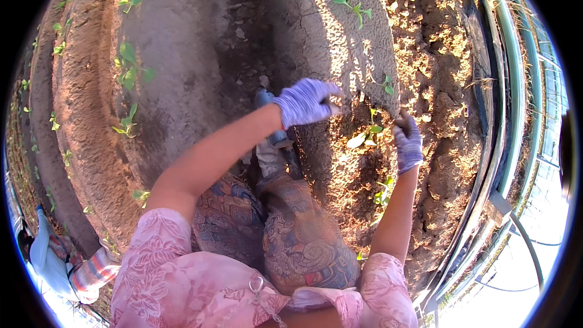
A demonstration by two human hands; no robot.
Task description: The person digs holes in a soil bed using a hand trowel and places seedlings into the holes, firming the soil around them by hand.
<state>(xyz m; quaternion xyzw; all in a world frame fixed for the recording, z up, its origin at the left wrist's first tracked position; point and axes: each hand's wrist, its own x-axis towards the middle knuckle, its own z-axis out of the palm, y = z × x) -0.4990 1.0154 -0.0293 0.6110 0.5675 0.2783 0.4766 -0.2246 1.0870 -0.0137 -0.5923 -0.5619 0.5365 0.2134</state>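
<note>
My left hand [310, 102], in a purple-and-white striped glove, hovers over the soil bed with thumb and fingers apart and nothing visible between them. My right hand [407, 142], in a matching glove with soiled fingertips, is low over the bed with its fingers curled. Whether it pinches anything is unclear. Between the hands, a seedling [374, 130] with pale and green leaves stands in loose, crumbly soil. Another small seedling [388, 85] grows just beyond my right hand, and a leafy one [384, 193] is beside my right forearm.
A larger seedling [350, 2] grows farther along the bed. Left of the dark furrow [241, 32], more seedlings [130, 70] line another bed. Pipes [512, 77] border the right side. Another person [59, 259] bends at the far lower left. My blue footwear [278, 136] is in the furrow.
</note>
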